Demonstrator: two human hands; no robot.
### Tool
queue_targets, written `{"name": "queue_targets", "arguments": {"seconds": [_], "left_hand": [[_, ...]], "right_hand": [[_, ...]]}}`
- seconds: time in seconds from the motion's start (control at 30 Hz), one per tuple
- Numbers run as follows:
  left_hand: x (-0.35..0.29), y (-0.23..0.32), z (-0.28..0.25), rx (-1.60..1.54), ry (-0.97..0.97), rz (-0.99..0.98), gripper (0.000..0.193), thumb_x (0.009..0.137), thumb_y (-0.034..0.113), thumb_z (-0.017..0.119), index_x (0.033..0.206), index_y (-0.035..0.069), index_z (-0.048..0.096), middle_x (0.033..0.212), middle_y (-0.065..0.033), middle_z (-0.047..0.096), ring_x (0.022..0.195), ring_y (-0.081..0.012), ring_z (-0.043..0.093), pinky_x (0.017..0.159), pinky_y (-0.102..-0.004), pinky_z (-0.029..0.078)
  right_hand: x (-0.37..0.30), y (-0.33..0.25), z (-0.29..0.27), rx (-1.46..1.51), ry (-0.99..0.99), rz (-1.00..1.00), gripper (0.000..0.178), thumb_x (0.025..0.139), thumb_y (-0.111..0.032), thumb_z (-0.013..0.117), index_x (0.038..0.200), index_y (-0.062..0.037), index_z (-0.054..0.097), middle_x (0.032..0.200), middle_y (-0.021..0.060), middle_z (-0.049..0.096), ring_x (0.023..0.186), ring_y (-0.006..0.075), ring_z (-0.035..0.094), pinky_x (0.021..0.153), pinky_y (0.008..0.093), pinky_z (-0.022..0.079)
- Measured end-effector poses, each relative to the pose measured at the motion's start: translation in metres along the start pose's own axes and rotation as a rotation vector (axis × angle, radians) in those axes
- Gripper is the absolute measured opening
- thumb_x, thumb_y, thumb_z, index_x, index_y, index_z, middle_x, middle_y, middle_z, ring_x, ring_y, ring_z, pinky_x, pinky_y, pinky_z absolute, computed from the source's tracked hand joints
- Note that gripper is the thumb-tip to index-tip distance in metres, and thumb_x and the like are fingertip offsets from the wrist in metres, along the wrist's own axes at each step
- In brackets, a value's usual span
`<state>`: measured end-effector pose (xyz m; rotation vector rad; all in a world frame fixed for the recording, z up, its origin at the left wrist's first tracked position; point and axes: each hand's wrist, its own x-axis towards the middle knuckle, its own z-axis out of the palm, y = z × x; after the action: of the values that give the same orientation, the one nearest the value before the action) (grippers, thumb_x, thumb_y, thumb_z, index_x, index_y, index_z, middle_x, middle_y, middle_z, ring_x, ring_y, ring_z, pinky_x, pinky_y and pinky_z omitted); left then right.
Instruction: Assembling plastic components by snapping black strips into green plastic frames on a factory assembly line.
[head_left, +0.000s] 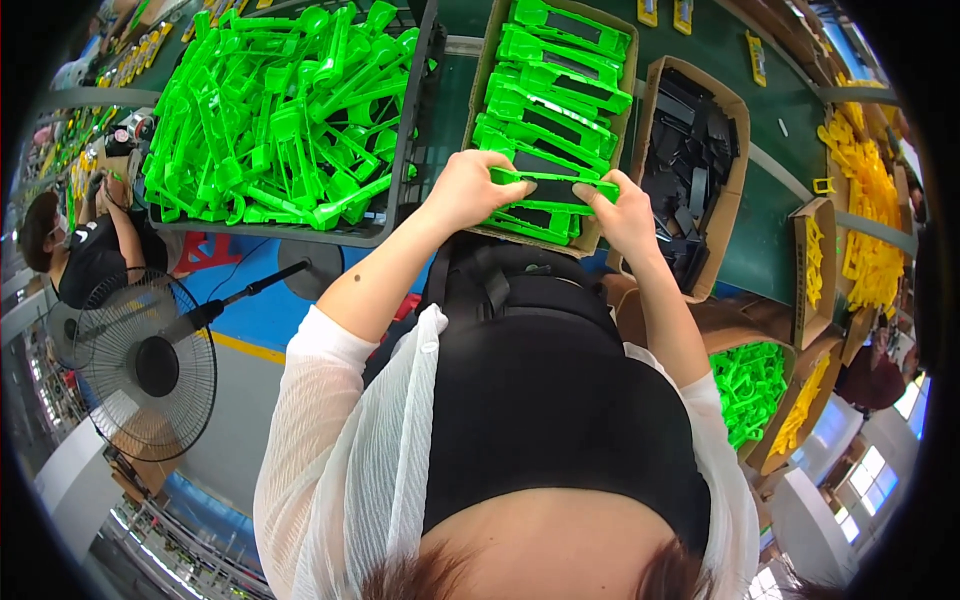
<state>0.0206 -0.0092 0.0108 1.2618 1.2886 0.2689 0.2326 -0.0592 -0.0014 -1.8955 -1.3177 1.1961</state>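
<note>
Both my hands grip one long green plastic part [548,180] by its two ends, held level over the near end of a narrow cardboard box [625,100]. My left hand [468,188] pinches the left end between thumb and fingers. At the right end, my right hand [625,212] holds it the same way, thumb on the near side. Inside the box, similar green parts [560,75] lie in a stacked row, with dark panels showing in them. The underside of the held part is hidden.
A black crate [425,100] heaped with loose green parts stands left. To the right, a cardboard box [742,110] holds black flat pieces [690,150]. Farther right lie yellow parts [870,220]. A standing fan [155,365] is at lower left, near another person [90,250].
</note>
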Motion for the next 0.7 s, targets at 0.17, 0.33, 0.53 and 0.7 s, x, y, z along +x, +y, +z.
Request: {"name": "queue_targets", "arguments": {"seconds": [0.17,0.33,0.53,0.7], "left_hand": [[0.012,0.025,0.026,0.705,-0.045,0.386,0.029,0.073,0.032,0.063,0.074,0.003,0.061,0.069,-0.0157,0.059,0.07,-0.0328,0.058,0.064,-0.0412,0.045],[0.019,0.04,0.048,0.606,-0.002,0.449,0.028,0.066,0.034,0.067,0.067,0.007,0.063,0.064,-0.0144,0.057,0.065,-0.0309,0.057,0.059,-0.0404,0.044],[0.109,0.053,0.032,1.133,0.148,0.845,0.032,0.066,0.043,0.065,0.074,0.012,0.064,0.076,-0.0044,0.061,0.082,-0.0254,0.058,0.085,-0.0448,0.037],[0.118,0.037,0.029,1.466,0.2,0.618,0.059,0.084,0.06,0.028,0.135,0.031,0.024,0.143,-0.0006,0.017,0.132,-0.0257,0.014,0.103,-0.0551,0.007]], "right_hand": [[-0.009,-0.008,-0.011,0.057,-0.111,0.038,0.047,0.071,-0.031,0.071,0.092,0.0004,0.044,0.068,0.0099,0.058,0.056,0.0145,0.056,0.054,0.0275,0.045],[-0.013,0.009,-0.012,0.164,-0.101,-0.109,0.07,0.06,-0.036,0.079,0.102,-0.0019,0.035,0.089,0.0144,0.053,0.085,0.0217,0.052,0.075,0.0321,0.043],[0.0,0.039,-0.021,0.751,-0.13,0.154,0.048,0.079,-0.022,0.065,0.115,-0.0002,0.041,0.089,0.0098,0.058,0.06,0.0106,0.053,0.052,0.0226,0.043],[0.029,0.141,-0.099,-0.367,0.566,0.087,0.03,0.076,-0.027,0.061,0.086,0.0001,0.057,0.085,0.0173,0.06,0.075,0.0328,0.058,0.068,0.0418,0.046]]}}
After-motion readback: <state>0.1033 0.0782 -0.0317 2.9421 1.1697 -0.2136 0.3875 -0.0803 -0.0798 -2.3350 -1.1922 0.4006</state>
